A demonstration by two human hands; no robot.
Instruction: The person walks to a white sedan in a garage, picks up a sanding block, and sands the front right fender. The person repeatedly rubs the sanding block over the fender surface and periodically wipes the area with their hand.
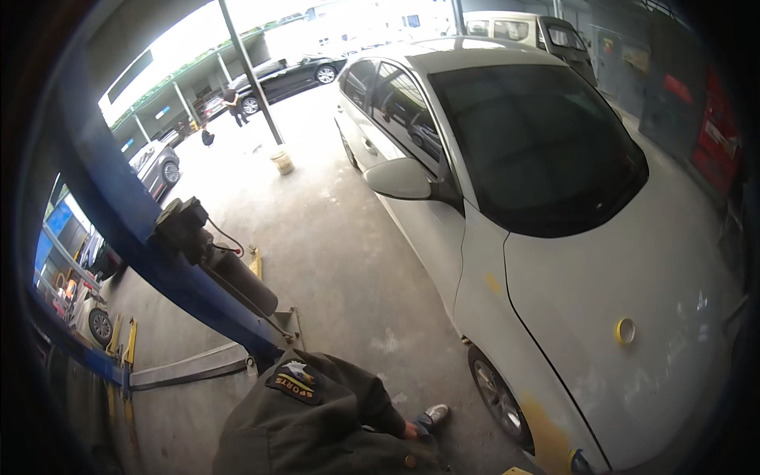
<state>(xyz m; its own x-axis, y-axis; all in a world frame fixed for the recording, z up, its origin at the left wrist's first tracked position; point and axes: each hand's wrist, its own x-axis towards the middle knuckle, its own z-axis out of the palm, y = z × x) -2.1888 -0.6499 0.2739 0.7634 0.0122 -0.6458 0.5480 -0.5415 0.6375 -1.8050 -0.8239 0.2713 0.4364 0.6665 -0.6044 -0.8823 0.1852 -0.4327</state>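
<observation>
My left arm, in a dark jacket sleeve with an embroidered patch, comes in at the lower edge. Only a sliver of my left hand shows beyond the cuff, low beside my leg and shoe; its fingers are hidden. My right hand is out of view. To the right stands a white car with dull, whitish-smudged panels. A yellow roll of tape rests on its hood. Above the front wheel, the fender has a yellowish-tan patch. A small dark thing with yellow and blue edges is at the car's front corner.
At left, a blue lift post carries a dark motor and cylinder. A grey lift arm lies low near yellow supports. A bucket stands by a pole. Farther off are a person and parked cars.
</observation>
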